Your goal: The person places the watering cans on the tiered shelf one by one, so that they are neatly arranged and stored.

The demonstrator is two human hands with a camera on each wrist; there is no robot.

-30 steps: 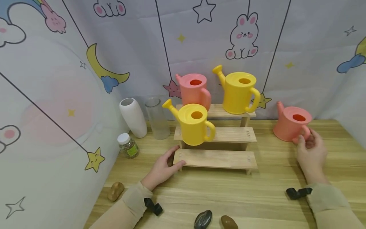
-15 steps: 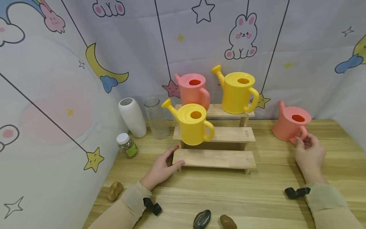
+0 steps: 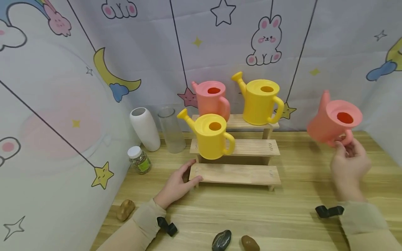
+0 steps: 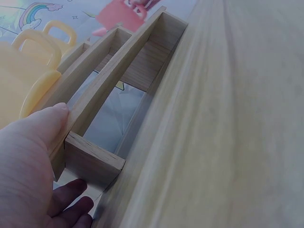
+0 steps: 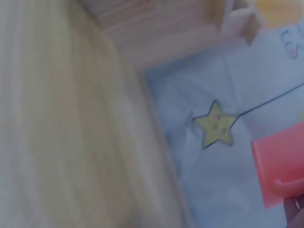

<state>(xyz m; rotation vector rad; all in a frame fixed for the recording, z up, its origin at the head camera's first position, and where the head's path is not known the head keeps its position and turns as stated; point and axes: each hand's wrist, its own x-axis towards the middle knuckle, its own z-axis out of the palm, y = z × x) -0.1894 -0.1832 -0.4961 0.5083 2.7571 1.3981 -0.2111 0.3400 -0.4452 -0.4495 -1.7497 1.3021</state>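
My right hand [image 3: 350, 165] holds a pink watering can [image 3: 334, 120] by its handle, above the tabletop at the right. The can tilts, with its spout up and to the back; in the right wrist view only part of the pink can [image 5: 280, 164] shows. My left hand [image 3: 177, 186] grips the left end of a three-step wooden stand [image 3: 235, 174], thumb on the lowest board and fingers by the leg, as the left wrist view shows. A yellow watering can [image 3: 211, 139] sits on the middle step. Another pink can [image 3: 211, 97] and a larger yellow can [image 3: 261, 104] occupy the top step.
Left of the stand are a white vase [image 3: 146, 129], a clear glass cylinder [image 3: 172, 134] and a white-capped jar [image 3: 139, 160]. Stones lie nearer me: a golden one [image 3: 125, 210], a black one [image 3: 222, 240] and a brown one [image 3: 250, 243]. A printed curtain [image 3: 220, 52] hangs behind.
The pink watering can in my right hand has risen off the table, moved slightly right and tipped. My left hand stays on the stand.
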